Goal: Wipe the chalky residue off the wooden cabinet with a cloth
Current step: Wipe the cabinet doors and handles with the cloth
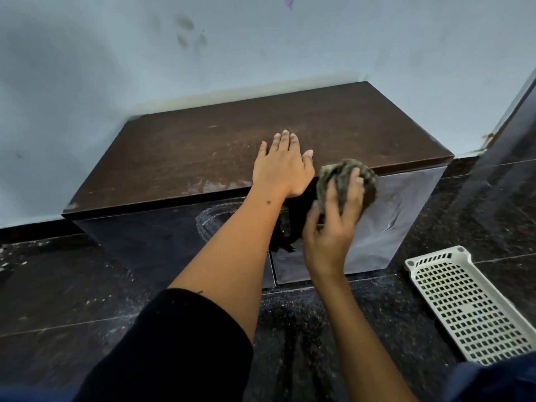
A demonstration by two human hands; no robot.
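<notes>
Head view, looking down at your two bare arms reaching toward a low wooden cabinet (203, 152) set against a pale blue wall (116, 68). Your left hand (282, 166) lies flat on the cabinet's dark brown top, palm down, its fingers (285, 139) spread wide and holding nothing. Just left of those fingers, and along the front edge below the palm, pale chalky residue (216, 185) streaks the wood. Your right hand (333, 224) is raised just beside the left wrist, its fingers (352, 184) curled tightly around a crumpled grey-green cloth (345, 177). The bunched cloth sits at the cabinet's front top edge, pressed against the upper part of the glossy dark front panel (406, 216). A faint whitish ring mark (214, 219) shows on that panel, left of your left forearm. On the dark speckled floor (304, 329), well to the right of your right fingers, lies a white perforated plastic tray (464, 309).
</notes>
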